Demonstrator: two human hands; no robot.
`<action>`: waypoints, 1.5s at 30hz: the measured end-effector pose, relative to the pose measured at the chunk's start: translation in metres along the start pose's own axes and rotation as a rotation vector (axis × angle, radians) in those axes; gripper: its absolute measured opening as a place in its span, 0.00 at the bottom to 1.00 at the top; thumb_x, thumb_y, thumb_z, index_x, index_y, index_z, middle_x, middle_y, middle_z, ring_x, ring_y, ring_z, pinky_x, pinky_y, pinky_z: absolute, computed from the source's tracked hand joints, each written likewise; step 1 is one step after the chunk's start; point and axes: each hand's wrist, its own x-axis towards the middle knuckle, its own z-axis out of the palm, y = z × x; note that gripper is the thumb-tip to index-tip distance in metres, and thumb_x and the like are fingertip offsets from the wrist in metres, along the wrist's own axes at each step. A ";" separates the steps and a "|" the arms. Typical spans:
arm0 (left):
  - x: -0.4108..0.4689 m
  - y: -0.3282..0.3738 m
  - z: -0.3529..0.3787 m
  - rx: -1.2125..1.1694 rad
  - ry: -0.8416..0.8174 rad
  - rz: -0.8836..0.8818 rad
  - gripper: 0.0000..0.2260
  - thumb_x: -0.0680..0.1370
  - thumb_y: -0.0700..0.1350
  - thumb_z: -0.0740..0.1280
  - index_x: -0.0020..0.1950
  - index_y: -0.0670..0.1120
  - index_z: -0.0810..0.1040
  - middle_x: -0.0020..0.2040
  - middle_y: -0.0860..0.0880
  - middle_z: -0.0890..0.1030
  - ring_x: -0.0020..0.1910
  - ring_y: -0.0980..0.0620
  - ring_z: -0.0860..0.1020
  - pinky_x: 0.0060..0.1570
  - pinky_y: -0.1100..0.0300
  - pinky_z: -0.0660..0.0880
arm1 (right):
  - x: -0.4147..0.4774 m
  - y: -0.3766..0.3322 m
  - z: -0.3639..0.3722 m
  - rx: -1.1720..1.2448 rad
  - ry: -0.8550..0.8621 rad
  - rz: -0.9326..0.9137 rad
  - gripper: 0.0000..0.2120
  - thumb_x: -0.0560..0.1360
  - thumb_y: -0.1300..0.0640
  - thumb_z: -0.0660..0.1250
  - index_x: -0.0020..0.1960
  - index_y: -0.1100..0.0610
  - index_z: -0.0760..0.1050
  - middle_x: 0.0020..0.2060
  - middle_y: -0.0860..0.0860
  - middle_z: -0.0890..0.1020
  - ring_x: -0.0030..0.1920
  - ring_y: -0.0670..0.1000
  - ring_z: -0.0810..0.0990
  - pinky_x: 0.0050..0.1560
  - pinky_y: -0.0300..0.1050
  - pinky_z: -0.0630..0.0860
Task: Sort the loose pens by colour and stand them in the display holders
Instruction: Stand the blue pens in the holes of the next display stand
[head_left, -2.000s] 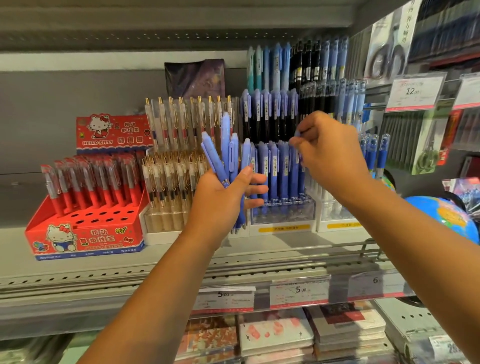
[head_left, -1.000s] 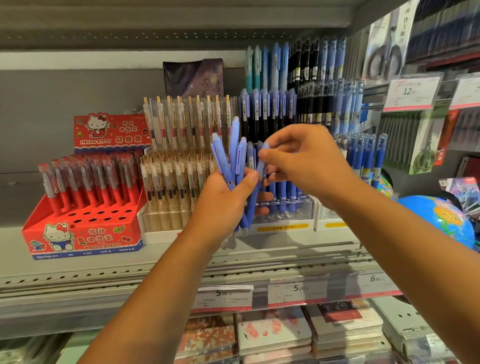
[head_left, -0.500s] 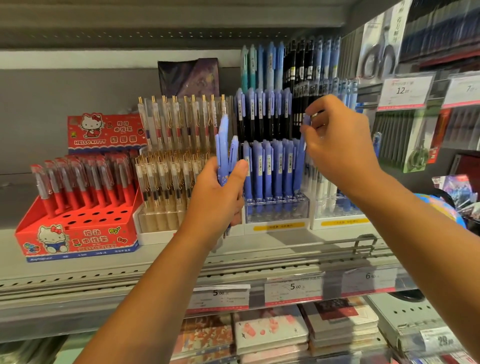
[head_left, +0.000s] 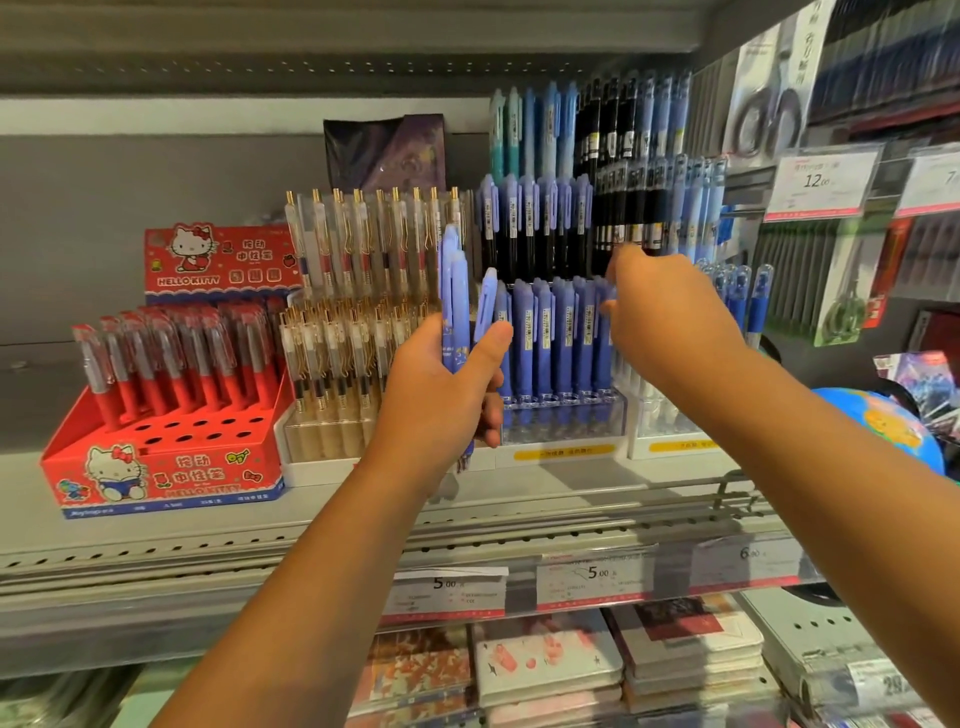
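Head view, shop shelf (head_left: 208, 535).

- Left hand (head_left: 441, 400), centre of frame: grip wrapped round a bundle of loose pens (head_left: 456, 296). They are periwinkle blue and three tops show. Thumb lies across the front of the barrels; the pens stand upright, their tips poking out below the palm.
- Clear holder (head_left: 566, 415) sits just right of the left hand, on the shelf. Its front row of blue pens (head_left: 556, 332) stands upright, clips forward.
- Right hand (head_left: 670, 327), centre right: fingers curled at the top of the end pen (head_left: 601, 338), the rightmost of that row. Grip: cannot tell whether it pinches the pen or only touches it.
- Left of centre: a holder of clear pens with gold clips (head_left: 353, 343). Further left, a red Hello Kitty box (head_left: 156, 467) with red pens in its back rows.
- Price tags (head_left: 597, 574) hang along the shelf edge, lower centre.
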 end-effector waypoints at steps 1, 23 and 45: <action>0.000 0.000 0.000 -0.014 -0.007 -0.010 0.15 0.77 0.53 0.68 0.54 0.43 0.73 0.31 0.52 0.76 0.24 0.50 0.73 0.25 0.59 0.73 | 0.000 0.000 0.000 -0.018 -0.012 -0.003 0.09 0.78 0.69 0.64 0.57 0.63 0.69 0.30 0.53 0.65 0.28 0.52 0.66 0.32 0.50 0.68; -0.002 0.004 0.001 -0.079 0.041 0.034 0.11 0.78 0.50 0.66 0.52 0.42 0.72 0.42 0.49 0.85 0.39 0.47 0.85 0.36 0.54 0.82 | -0.015 -0.044 -0.006 1.308 -0.147 0.105 0.04 0.76 0.67 0.68 0.47 0.62 0.81 0.38 0.58 0.83 0.37 0.49 0.83 0.39 0.41 0.81; 0.002 0.004 -0.001 0.001 0.108 -0.011 0.10 0.82 0.51 0.63 0.54 0.43 0.75 0.29 0.52 0.70 0.23 0.56 0.63 0.21 0.64 0.62 | -0.002 -0.036 0.030 0.803 -0.007 -0.104 0.11 0.77 0.60 0.70 0.59 0.54 0.78 0.45 0.45 0.79 0.46 0.49 0.82 0.48 0.48 0.83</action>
